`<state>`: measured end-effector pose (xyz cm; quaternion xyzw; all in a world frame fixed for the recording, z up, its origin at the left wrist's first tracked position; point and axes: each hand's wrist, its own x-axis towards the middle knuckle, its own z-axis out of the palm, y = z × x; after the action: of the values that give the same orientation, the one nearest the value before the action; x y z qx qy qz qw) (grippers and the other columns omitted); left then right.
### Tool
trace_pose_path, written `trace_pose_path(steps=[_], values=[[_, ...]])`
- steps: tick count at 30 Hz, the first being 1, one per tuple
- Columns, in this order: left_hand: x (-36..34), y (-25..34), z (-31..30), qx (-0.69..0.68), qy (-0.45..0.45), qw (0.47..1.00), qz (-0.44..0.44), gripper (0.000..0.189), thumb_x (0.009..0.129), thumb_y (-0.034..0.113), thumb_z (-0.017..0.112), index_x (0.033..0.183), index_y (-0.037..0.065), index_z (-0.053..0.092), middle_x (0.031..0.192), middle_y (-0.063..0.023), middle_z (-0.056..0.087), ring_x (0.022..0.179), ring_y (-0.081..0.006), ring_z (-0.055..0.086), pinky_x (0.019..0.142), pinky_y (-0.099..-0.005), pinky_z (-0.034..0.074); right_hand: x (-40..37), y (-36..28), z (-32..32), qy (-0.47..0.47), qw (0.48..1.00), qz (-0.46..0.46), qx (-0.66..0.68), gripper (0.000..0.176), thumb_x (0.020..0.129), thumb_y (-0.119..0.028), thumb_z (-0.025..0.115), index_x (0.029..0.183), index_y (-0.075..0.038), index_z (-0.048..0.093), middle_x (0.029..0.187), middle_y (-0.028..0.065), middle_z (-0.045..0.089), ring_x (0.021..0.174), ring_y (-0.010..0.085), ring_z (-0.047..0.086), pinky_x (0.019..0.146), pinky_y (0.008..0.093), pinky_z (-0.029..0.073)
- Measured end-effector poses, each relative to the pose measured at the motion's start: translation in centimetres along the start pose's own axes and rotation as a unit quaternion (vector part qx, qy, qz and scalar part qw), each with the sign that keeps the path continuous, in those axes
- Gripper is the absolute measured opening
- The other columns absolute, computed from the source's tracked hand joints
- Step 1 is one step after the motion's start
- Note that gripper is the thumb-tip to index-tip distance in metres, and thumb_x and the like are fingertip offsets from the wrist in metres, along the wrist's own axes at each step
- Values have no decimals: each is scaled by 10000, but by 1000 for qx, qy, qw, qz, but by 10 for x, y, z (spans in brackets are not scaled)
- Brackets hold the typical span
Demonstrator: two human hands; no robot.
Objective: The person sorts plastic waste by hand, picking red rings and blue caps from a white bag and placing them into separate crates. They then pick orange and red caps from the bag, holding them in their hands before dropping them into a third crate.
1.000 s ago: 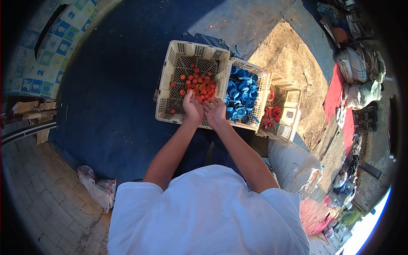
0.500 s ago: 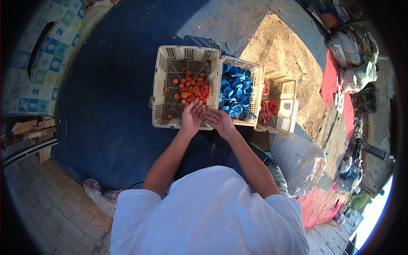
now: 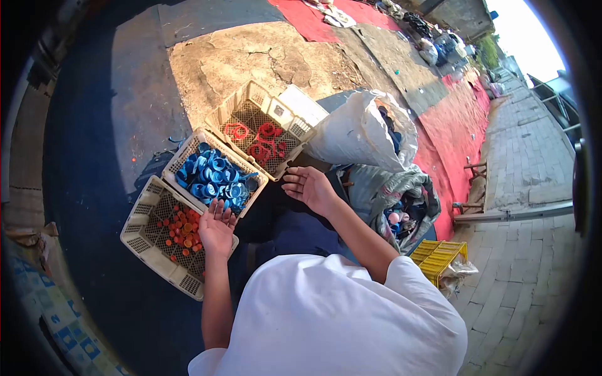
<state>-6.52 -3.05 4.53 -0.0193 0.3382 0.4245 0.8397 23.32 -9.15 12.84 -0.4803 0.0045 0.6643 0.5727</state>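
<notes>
My left hand (image 3: pixel 217 230) is open, palm up, fingers stretched out. It hangs over the side of a pale plastic crate (image 3: pixel 141 241) holding small orange caps (image 3: pixel 182 227), close to the blue caps. Those blue caps and rings (image 3: pixel 216 177) fill the middle crate (image 3: pixel 172 173). My right hand (image 3: pixel 313 192) is raised with fingers apart and nothing visible in it. It is near the close corner of a third crate (image 3: pixel 296 127), where red ring-shaped pieces (image 3: pixel 260 149) lie on the mesh bottom.
A large white sack (image 3: pixel 345 138) stands right of the crates. Beside it, a greenish sack (image 3: pixel 370 197) gapes with mixed items inside. A yellow crate (image 3: pixel 433 260) sits at the lower right. Red mats (image 3: pixel 439 166) and grey paving (image 3: pixel 514 188) extend beyond.
My view has swung to the right, bringing in the sacks and yellow crate. My hands, close together over the orange-cap crate before, are now apart, the right one away toward the red-piece crate and sacks.
</notes>
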Motion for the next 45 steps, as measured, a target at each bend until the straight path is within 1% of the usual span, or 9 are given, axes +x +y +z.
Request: trace_pose_path(steps=[5, 10, 16, 19, 22, 25, 31, 38, 45], values=[[43, -23, 15, -2, -85, 995, -42, 244, 1088, 217, 454, 1224, 86, 608, 585, 23, 388, 495, -104, 403, 813, -349, 539, -39, -19, -64, 113, 990, -26, 76, 250, 970, -250, 506, 1121, -88, 620, 988, 51, 691, 890, 227, 683, 842, 379, 526], [82, -72, 58, 73, -52, 993, -71, 217, 1066, 193, 509, 1250, 124, 602, 781, 29, 563, 715, -128, 575, 854, -363, 534, -56, -38, -150, 202, 975, -20, 87, 242, 962, -254, 506, 1097, -98, 632, 989, 51, 701, 863, 222, 682, 818, 385, 523], [134, -168, 137, 159, -30, 980, -116, 244, 1028, 145, 544, 1259, 115, 616, 1142, -17, 699, 1041, -214, 664, 921, -372, 525, -46, -107, -247, 278, 943, -184, 14, 234, 970, -252, 578, 1082, -67, 666, 970, 58, 719, 789, 195, 682, 750, 302, 518], [166, -216, 175, 170, -43, 972, -157, 266, 1019, 207, 568, 1267, 113, 592, 1225, -10, 645, 1105, -200, 608, 958, -380, 488, -21, -147, -296, 372, 839, -343, -202, 125, 949, -126, 628, 995, -23, 683, 915, 69, 709, 741, 180, 660, 721, 285, 516], [175, -266, 227, 235, -27, 955, -180, 306, 1025, 242, 539, 1299, 108, 559, 1244, 1, 616, 1117, -193, 588, 972, -376, 463, -28, -205, -326, 422, 768, -337, -344, 112, 910, -96, 647, 985, -19, 681, 910, 89, 686, 766, 230, 670, 738, 352, 543], [195, -316, 269, 304, -52, 939, -154, 328, 1045, 265, 481, 1320, 99, 549, 1262, -21, 611, 1110, -201, 599, 961, -372, 475, -14, -239, -373, 458, 584, -418, -523, 126, 865, -75, 655, 976, -24, 686, 943, 121, 663, 839, 307, 680, 753, 426, 554], [212, -382, 348, 276, -220, 915, -194, 339, 1061, 252, 437, 1329, 75, 546, 1291, -68, 629, 1157, -248, 618, 984, -413, 513, 34, -259, -432, 451, 605, -217, -619, 140, 816, -37, 642, 936, -53, 712, 1007, 144, 676, 907, 360, 691, 768, 479, 564], [234, -419, 378, 253, -206, 892, -314, 366, 1045, 244, 454, 1348, 55, 535, 1311, -86, 631, 1153, -272, 638, 972, -428, 537, 57, -258, -431, 471, 555, -72, -682, 92, 826, -100, 671, 852, -62, 751, 939, 132, 722, 883, 319, 726, 753, 457, 594], [269, -432, 401, 279, -204, 861, -372, 357, 1044, 247, 449, 1327, 52, 545, 1316, -91, 626, 1158, -276, 629, 977, -428, 536, 28, -264, -411, 514, 633, -276, -509, 124, 819, -116, 737, 914, -37, 755, 873, 149, 730, 782, 318, 713, 688, 441, 554]])
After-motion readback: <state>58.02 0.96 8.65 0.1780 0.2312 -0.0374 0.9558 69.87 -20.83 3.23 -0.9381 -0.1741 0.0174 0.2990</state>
